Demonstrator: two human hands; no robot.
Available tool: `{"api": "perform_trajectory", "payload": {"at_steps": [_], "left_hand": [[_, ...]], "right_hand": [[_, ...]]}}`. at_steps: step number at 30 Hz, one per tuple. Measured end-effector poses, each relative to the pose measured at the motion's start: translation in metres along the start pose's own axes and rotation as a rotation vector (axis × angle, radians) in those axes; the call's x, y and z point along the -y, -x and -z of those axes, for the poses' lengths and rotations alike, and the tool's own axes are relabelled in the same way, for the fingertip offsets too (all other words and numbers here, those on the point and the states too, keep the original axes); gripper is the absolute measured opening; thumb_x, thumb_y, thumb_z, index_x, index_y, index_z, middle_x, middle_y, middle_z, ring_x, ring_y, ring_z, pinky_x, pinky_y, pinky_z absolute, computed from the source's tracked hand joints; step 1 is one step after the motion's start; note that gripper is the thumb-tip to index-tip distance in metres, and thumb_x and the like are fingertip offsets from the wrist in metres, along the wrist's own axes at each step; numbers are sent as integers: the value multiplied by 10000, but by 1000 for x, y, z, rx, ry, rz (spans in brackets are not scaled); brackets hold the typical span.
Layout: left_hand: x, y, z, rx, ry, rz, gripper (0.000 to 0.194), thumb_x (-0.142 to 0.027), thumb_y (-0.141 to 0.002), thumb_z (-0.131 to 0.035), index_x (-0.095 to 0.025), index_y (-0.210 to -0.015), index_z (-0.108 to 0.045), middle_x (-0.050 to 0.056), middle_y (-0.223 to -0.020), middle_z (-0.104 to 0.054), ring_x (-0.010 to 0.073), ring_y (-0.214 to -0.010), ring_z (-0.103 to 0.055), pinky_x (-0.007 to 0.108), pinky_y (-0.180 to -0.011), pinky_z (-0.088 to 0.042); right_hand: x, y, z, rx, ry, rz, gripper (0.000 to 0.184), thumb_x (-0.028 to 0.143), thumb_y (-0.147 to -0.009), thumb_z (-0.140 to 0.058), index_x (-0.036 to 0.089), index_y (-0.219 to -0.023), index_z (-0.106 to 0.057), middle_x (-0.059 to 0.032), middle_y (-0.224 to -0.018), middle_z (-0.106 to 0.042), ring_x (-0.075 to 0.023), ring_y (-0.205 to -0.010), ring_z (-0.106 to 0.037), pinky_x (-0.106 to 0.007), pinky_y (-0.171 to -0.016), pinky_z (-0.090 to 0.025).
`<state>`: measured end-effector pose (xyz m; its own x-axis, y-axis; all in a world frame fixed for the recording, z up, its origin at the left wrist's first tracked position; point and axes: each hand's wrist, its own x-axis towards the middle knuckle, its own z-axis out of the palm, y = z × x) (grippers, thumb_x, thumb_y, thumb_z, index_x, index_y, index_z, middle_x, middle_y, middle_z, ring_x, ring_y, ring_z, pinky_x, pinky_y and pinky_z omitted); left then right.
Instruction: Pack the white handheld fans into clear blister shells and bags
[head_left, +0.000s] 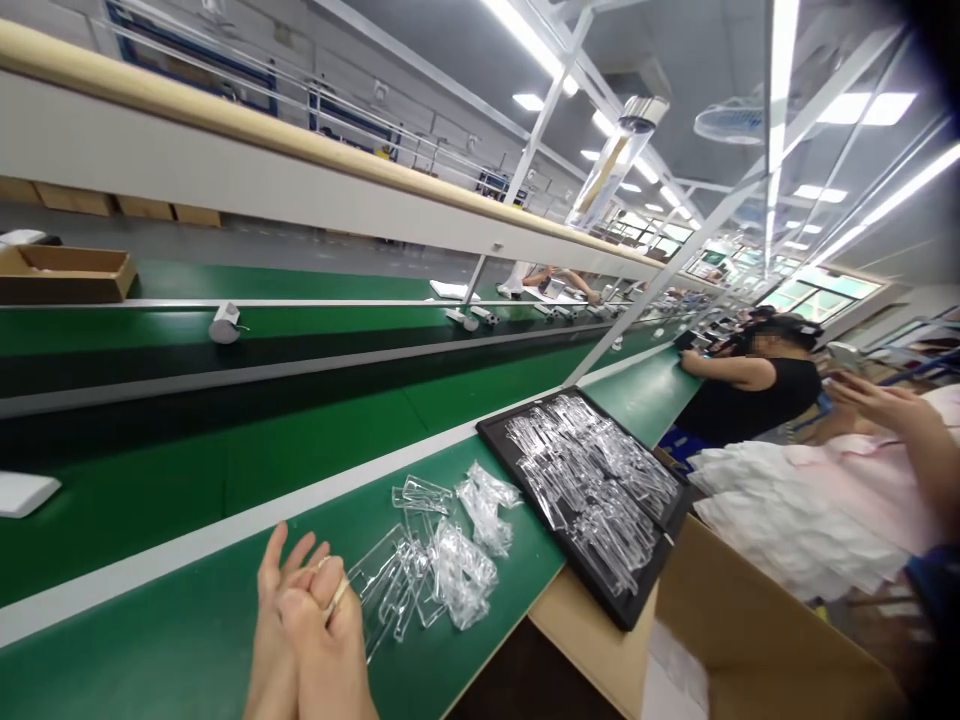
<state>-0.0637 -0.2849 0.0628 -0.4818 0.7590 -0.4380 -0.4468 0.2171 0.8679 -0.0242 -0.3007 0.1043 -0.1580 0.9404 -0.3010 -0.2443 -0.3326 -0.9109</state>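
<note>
My left hand (278,565) is raised over the green bench, its fingers stretched out and slightly curved. Pressed against it, my right hand (322,615) is curled into a fist that partly covers the left palm. A thin pale-yellow band (337,596) runs across the right fingers; whatever lies inside the fist is hidden. Just right of my hands lies a loose heap of clear plastic pieces (405,575), shaped like thin flat frames. Beside the heap are crumpled clear plastic bags (466,575).
A black tray (517,462) full of similar clear pieces rests at the bench edge, over an open cardboard box (780,620). A green conveyor (360,420) runs behind a white rail, carrying white devices (225,324). Co-workers (780,390) sit at the right; white sheets (795,520) are stacked there.
</note>
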Motion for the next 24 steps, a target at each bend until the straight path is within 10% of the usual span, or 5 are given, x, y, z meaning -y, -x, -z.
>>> {"api": "perform_trajectory", "payload": {"at_steps": [5,9,14,24], "left_hand": [[-32,7,-48,-47,-96,-258,727,-414,-681,-694,-310,-1322,-366,97,-1405,-414,310,-1295,-375,513,-1020,-345],[-19,2,-87,-82,-156,-219,440,-396,-724,-638,-251,-1098,-457,73,-983,-695,264,-920,-647,476,-892,-439],[30,-31,-125,-80,-283,-280,242,-192,-648,-528,-250,-822,-371,-64,-604,-621,159,-505,-575,320,-639,-453],[71,-71,-228,417,-1658,-392,250,-250,-813,-446,-180,-922,-660,108,-1001,-675,296,-1025,-534,406,-862,-341]], "right_hand": [[32,-35,64,236,159,50,280,421,-845,-477,182,-940,-588,-31,-877,-632,-170,-842,-600,-282,-736,-462],[63,-98,180,115,834,265,252,257,-896,-353,169,-964,-579,-30,-842,-636,-143,-732,-612,-252,-654,-469],[67,-192,305,97,1125,299,346,47,-797,-418,182,-1078,-568,-80,-1058,-563,-181,-901,-582,-298,-791,-415],[62,-243,350,356,1328,371,219,24,-806,-451,200,-740,-563,-4,-813,-545,-141,-721,-563,-246,-671,-375]]}}
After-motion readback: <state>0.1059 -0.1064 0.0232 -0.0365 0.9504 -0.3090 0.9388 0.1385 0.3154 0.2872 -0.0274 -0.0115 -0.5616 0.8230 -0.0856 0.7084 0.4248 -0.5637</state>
